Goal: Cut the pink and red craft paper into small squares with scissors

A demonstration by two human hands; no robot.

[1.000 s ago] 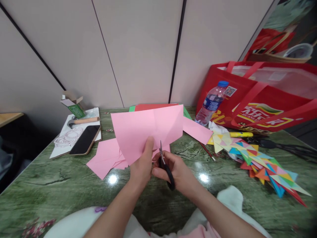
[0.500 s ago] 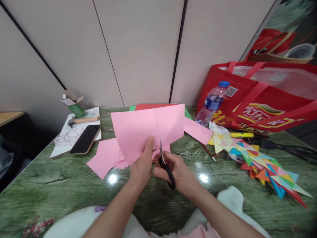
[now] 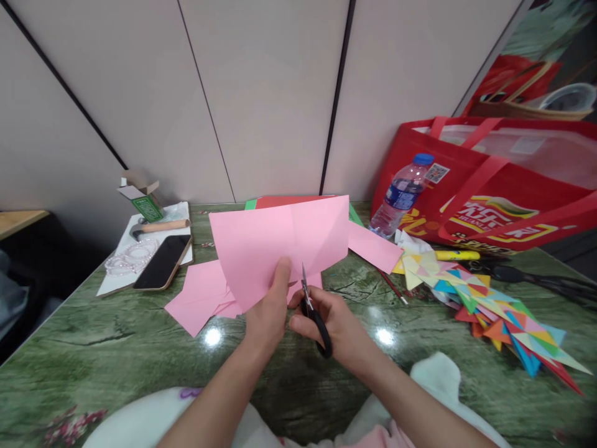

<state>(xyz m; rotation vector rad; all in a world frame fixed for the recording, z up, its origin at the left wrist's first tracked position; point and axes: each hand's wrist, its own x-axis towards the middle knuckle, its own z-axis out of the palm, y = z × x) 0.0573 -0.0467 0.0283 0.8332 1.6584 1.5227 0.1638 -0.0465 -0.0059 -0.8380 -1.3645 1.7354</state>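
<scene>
A large sheet of pink paper (image 3: pixel 252 249) with a faint crease is held up over the table. My left hand (image 3: pixel 269 311) is closed on its lower edge, thumb on the near face and the other fingers hidden behind. Black-handled scissors (image 3: pixel 319 326) sit in my right hand (image 3: pixel 333 317), blades pointing up at the sheet's lower edge beside my left thumb. Whether the blades are parted on the paper I cannot tell. Beneath and left of the sheet lie more pink paper pieces (image 3: pixel 198 292); a pink strip (image 3: pixel 375 246) lies to the right.
At the left, a phone (image 3: pixel 163 261), a hammer (image 3: pixel 163 226), clear beads (image 3: pixel 130 256) and an open small box (image 3: pixel 145 202) lie together. A water bottle (image 3: pixel 401 196) leans by a red bag (image 3: pixel 494 180). Colourful folded paper (image 3: pixel 494 305) and a yellow tube (image 3: pixel 457 255) are at right.
The view has shifted very slightly. Both hands, the pink sheet and the scissors keep nearly the same position.
</scene>
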